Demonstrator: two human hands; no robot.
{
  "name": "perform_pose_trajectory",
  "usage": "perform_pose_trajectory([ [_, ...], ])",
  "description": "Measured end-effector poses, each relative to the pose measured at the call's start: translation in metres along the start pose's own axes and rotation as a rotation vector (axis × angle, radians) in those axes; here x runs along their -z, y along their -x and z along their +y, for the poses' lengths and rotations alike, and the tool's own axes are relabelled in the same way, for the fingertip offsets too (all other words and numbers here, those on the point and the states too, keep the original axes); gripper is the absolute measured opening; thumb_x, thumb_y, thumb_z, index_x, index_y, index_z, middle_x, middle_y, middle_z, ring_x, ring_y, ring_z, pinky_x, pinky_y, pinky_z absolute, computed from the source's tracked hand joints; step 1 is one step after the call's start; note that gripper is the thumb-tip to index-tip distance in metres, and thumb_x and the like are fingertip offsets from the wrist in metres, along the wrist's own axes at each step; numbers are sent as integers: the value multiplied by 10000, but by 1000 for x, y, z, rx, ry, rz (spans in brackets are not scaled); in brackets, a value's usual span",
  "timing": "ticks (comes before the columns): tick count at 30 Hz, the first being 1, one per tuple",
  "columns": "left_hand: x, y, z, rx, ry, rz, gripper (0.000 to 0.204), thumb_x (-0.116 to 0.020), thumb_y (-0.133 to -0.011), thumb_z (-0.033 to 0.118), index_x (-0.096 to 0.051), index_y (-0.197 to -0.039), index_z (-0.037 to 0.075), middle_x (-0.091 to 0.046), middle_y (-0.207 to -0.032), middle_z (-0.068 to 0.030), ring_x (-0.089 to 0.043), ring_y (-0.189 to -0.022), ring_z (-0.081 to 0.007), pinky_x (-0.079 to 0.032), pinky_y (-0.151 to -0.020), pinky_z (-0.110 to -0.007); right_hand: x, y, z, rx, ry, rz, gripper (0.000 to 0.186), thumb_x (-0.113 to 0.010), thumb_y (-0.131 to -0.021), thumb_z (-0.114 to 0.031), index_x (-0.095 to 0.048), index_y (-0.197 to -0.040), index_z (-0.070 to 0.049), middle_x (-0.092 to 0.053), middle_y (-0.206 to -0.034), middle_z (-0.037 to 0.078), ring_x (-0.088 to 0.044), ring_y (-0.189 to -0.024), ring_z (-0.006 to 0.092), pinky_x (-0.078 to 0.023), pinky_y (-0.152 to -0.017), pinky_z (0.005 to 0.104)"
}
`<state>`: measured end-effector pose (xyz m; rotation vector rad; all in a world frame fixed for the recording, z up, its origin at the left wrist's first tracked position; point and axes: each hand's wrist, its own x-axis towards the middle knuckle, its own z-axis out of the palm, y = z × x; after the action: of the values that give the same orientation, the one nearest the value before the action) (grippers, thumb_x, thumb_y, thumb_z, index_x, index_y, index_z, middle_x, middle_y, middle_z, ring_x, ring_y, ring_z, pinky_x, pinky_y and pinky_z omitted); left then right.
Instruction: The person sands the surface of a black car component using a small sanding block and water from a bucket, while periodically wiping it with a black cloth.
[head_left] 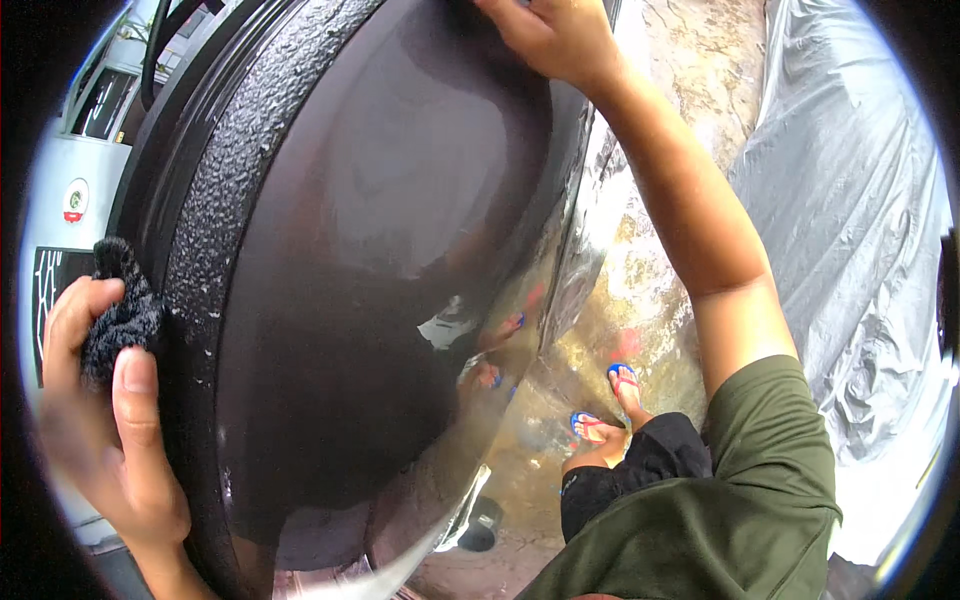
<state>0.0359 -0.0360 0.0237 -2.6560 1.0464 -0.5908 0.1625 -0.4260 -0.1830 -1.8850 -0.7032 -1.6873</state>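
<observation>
Left hand (148, 470): we pinch a black fluffy cloth (125, 325) between thumb and fingers, beside the bumpy, wet-looking strip (240, 140)
Dark panel (350, 300): glossy, curving away to the strip's right
Right hand (572, 40): by the panel's upper end, fingers cut off, so we cannot tell its grip
Wiping: we judge it best to spread the cloth flat and follow the strip's curve with light pressure

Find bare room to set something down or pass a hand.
Set-down: shiny floor between dark panel and grey sheet, beyond the sandaled feet. Passing: the panel's middle, between left hand and right hand. Crowded: black trim beside the hand-held fluffy cloth, floor around the feet.
</observation>
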Motion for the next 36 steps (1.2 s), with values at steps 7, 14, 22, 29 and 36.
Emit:
perform_pose_trajectory([
  [7, 3, 7, -3, 15, 8, 11, 372, -572, -1048, 154, -657, -1330, -74, -660, -1413, -196, -559, -1408, -336, -311, -1254, -444, 7, -13, 3, 55, -114, -59, 210, -695, -903, 25, -786, -1066, -71, -789, -1060, 93, -728, -1050, 240, -494, -1065, 458],
  [14, 2, 10, -4, 17, 30, 0, 394, -568, -1052, 182, -649, -1335, -81, -645, -1421, -211, -537, -1429, -351, -300, -1260, -462, 8, 2, 17, 90, -100, -95, 255, -670, -930, 53, -789, -1122, -65, -798, -1127, 82, -708, -1171, 269, -465, -1158, 463],
  [22, 4, 13, -7, 44, 58, -9, 418, -580, -1043, 206, -644, -1335, -85, -637, -1422, -219, -531, -1432, -364, -293, -1263, -473, -1, -6, -13, 163, -108, -26, 210, -701, -873, 52, -786, -1020, -70, -794, -1060, 74, -703, -1108, 244, -492, -1062, 440],
  [29, 3, 18, -10, 36, 67, 5, 415, -574, -1046, 192, -635, -1348, -85, -631, -1434, -215, -532, -1429, -354, -293, -1263, -467, -14, -9, -17, 246, -182, 92, 170, -695, -914, 55, -776, -1044, -17, -783, -1091, 121, -708, -1036, 266, -528, -974, 389],
  [36, 2, 16, -8, 43, 96, 5, 388, -569, -1044, 156, -641, -1331, -94, -639, -1421, -211, -540, -1421, -347, -300, -1258, -458, -6, -12, -31, 145, -117, 16, 172, -728, -886, 14, -784, -1033, -54, -774, -1058, 89, -660, -1073, 257, -452, -1053, 458],
])
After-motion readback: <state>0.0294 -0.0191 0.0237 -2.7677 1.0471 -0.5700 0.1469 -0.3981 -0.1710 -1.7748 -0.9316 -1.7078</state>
